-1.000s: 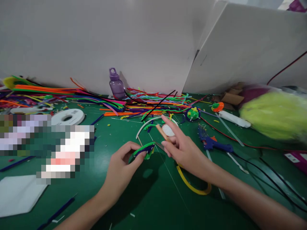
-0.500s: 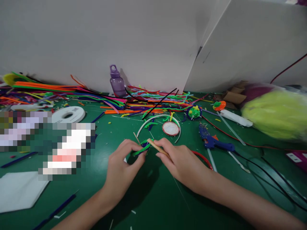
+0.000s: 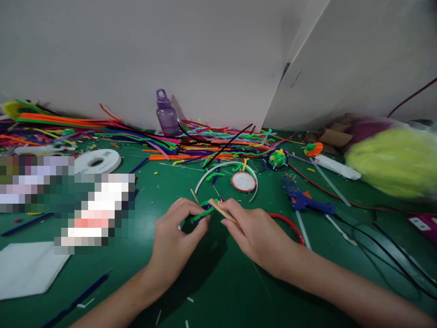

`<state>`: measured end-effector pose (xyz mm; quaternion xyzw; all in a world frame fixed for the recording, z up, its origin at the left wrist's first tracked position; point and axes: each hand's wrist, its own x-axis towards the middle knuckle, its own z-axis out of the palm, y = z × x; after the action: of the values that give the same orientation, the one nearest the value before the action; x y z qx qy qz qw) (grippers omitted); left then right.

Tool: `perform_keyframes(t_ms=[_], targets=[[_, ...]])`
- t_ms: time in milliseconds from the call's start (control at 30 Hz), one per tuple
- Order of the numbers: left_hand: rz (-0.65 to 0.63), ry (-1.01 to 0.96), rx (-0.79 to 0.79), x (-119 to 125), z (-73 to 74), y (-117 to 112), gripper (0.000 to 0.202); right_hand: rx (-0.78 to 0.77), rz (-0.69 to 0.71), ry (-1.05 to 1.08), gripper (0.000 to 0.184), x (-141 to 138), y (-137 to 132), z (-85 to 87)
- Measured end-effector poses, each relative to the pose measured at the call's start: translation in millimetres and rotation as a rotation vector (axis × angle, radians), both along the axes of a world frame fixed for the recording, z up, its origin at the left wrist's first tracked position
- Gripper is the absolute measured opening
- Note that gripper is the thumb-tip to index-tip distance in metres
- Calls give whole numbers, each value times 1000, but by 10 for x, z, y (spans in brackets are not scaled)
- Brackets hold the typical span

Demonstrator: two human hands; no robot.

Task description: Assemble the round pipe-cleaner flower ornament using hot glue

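My left hand pinches a small green and dark blue pipe cleaner piece between thumb and fingertips. In my right hand is a flat wooden craft stick, closed between thumb and fingers. The stick's far end is at the edge of the pipe cleaner piece; whether it presses on it I cannot tell. Just beyond the hands lie a white headband-like hoop and a round white disc with a red rim. A red hoop is partly hidden behind my right hand.
A blue glue gun with a dark cord lies at the right. Loose pipe cleaners run along the back by a purple bottle. A white spool and folded white cloth are left; a bag of yellow-green material is right.
Both hands stay in nearly the same place with the same grips. The stick's tip has shifted very slightly left against the pipe cleaner piece.
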<state>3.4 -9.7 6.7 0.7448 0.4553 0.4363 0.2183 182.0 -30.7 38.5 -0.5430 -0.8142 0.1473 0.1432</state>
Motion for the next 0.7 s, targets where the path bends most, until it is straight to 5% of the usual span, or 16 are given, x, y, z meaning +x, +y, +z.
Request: perform_keyframes(t_ms=[700], targets=[[58, 24, -91, -12, 19, -3, 6, 107, 18, 34, 29, -20, -46, -55]])
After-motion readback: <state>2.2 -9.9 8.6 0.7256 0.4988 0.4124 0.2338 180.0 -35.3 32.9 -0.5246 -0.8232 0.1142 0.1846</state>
